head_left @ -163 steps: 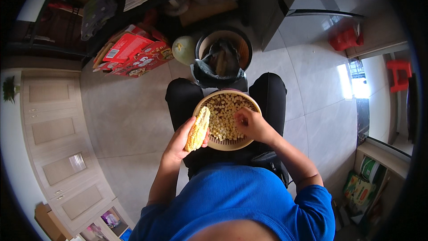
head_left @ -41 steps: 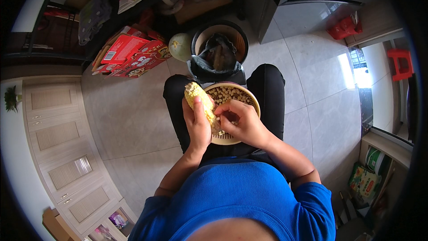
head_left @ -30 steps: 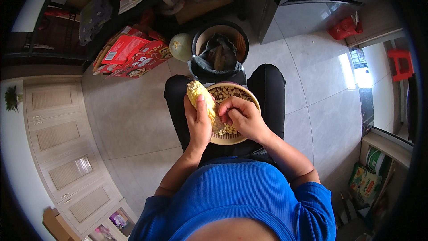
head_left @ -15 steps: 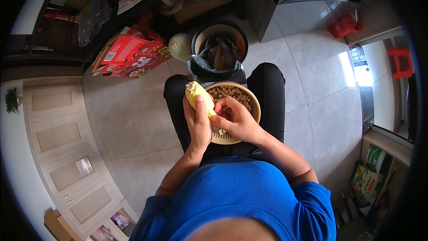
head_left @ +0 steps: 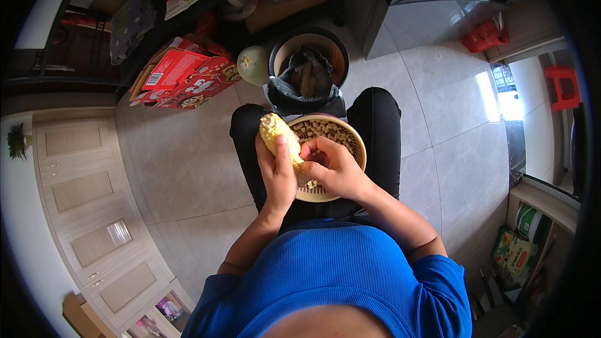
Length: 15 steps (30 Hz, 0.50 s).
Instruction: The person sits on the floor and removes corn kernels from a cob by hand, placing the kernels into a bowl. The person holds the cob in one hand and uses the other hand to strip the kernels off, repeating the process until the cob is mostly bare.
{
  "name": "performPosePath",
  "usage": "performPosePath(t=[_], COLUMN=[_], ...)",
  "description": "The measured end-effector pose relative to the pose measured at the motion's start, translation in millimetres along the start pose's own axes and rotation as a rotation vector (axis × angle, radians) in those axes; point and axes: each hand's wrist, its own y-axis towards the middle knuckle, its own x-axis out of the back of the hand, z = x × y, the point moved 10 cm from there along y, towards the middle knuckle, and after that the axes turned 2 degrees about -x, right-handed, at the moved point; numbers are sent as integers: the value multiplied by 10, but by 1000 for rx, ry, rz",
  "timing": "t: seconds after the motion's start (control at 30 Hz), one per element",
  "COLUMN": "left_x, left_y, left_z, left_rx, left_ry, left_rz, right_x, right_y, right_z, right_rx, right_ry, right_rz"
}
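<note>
Seen from above, seated on a grey tiled floor (head_left: 188,169) with a round tan basket of loose corn kernels (head_left: 350,141) resting on the lap. Left hand (head_left: 277,172) wrapped tight around a pale yellow corn cob (head_left: 275,134), held upright over the basket's left rim; right hand (head_left: 332,166) curled against the cob's lower side, fingers pressed to the kernels. Just beyond the knees, a black bin lined with a dark bag (head_left: 307,75), a pale green round melon (head_left: 253,64) touching its left side, and red cardboard boxes (head_left: 184,78) further left.
</note>
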Motion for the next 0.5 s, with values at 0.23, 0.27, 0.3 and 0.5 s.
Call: performPosePath(t=[0.23, 0.27, 0.3, 0.5], left_x=[-70, -70, -61, -47], left_y=[30, 41, 35, -2], left_z=[-130, -131, -151, -132], left_rx=[26, 24, -9, -70], left_ry=[-91, -83, -42, 52], left_rz=[65, 73, 57, 31], right_x=[-15, -28, -29, -10], right_y=[-45, -42, -36, -15], right_z=[96, 134, 133, 90], right_rx=[96, 133, 125, 75], right_ry=[152, 137, 117, 46], right_rz=[37, 49, 36, -5])
